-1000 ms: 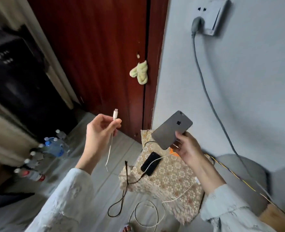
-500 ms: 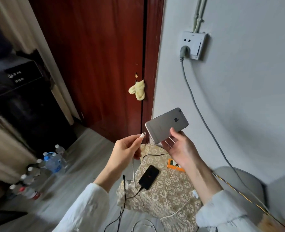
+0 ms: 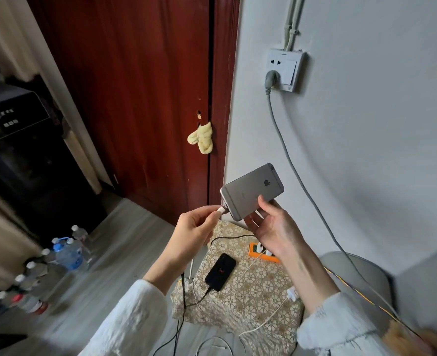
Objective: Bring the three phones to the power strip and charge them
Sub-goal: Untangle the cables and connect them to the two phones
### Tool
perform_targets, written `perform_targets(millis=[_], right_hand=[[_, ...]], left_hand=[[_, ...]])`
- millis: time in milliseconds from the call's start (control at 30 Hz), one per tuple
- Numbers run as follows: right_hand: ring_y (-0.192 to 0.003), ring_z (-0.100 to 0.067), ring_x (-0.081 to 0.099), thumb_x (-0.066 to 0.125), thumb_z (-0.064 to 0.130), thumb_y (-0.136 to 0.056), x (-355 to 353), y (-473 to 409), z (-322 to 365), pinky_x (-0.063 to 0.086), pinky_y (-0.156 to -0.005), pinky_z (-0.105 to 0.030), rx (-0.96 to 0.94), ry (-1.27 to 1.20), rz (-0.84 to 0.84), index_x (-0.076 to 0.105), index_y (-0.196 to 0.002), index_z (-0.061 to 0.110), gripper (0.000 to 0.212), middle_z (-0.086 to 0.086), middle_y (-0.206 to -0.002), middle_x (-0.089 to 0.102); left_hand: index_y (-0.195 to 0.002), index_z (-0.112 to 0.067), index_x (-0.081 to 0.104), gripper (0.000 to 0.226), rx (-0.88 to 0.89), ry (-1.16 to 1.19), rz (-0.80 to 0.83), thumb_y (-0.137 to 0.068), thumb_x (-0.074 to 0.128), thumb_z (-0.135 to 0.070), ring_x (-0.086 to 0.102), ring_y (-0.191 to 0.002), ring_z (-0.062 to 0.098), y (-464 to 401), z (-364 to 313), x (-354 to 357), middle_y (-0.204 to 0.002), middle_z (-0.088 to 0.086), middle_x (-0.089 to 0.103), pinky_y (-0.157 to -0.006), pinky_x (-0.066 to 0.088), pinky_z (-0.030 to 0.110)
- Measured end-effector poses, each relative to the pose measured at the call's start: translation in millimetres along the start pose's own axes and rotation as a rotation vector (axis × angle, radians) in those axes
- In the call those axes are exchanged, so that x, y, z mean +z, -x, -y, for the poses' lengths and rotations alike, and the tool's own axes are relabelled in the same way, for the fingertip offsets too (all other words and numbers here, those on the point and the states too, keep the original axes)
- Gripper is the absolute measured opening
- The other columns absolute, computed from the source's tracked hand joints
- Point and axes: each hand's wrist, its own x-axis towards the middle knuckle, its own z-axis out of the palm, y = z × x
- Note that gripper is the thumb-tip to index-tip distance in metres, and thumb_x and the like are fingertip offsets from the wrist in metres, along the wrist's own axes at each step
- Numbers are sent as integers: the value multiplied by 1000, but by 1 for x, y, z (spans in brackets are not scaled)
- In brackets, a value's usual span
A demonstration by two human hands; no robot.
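Two phones (image 3: 252,191) (image 3: 220,271), two hands (image 3: 195,228) (image 3: 272,223), one power strip (image 3: 263,253)

A lived-in home room: red wooden door (image 3: 140,98) far ahead, wall socket (image 3: 285,70) at right, water bottles (image 3: 68,253) on the floor at left.

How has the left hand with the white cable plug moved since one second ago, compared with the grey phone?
Yes. The left hand moved right, toward the grey phone; its white cable plug now meets the phone's bottom edge.

L hand (image 3: 195,227) pinching; R hand (image 3: 271,224) gripping
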Motion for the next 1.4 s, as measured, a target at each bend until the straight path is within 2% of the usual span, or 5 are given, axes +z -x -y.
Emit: perform_targets(millis=[300, 900, 1067, 1267, 1400], right_hand=[[-90, -18, 64, 51, 8, -90, 2, 3, -1, 51, -83, -32, -83, 99, 25, 57, -115, 17, 27, -2, -102, 66], [-94, -22, 65, 59, 4, -86, -13, 15, -22, 58, -71, -35, -202, 475, -67, 60, -95, 16, 15, -4, -94, 68], [-88, -24, 64, 57, 6, -87, -17, -3, -16, 57, -79, -41, -159, 614, -147, 58, -100, 6, 13, -10, -97, 64], [-92, -27, 56, 54, 8, -89, -54, -28, -21, 51, -76, -40, -56, 559, -320, 57, -105, 4, 17, -12, -98, 59], [-106, -30, 58, 55, 10, -89, -92, -47, -51, 44, -99, -51, 79, 698, -421, 59, -109, 7, 20, -14, -112, 62]], left_hand=[[-85, -34, 66, 20, 33, -214, 3, -91, 50, -23, 26, -39, 4, 1, 7, -9, -39, -12, 35, -40, 21, 13], [-71, -21, 69, 28, -114, -264, -1, -91, 51, -14, 38, -46, 10, 6, 50, -5, -47, -2, 45, -46, 34, 20], [-89, -12, 66, 13, -198, -164, 214, -90, 53, -15, 52, -46, 5, 1, 68, 1, -52, -7, 59, -47, 44, 16], [-80, -19, 59, 6, -388, -513, 520, -85, 62, -20, 60, -61, 7, 8, 132, -16, -71, -2, 63, -70, 52, 23], [-77, -17, 57, 10, -504, -585, 517, -86, 59, -14, 56, -63, 7, 16, 173, -30, -72, -2, 59, -64, 50, 16]])
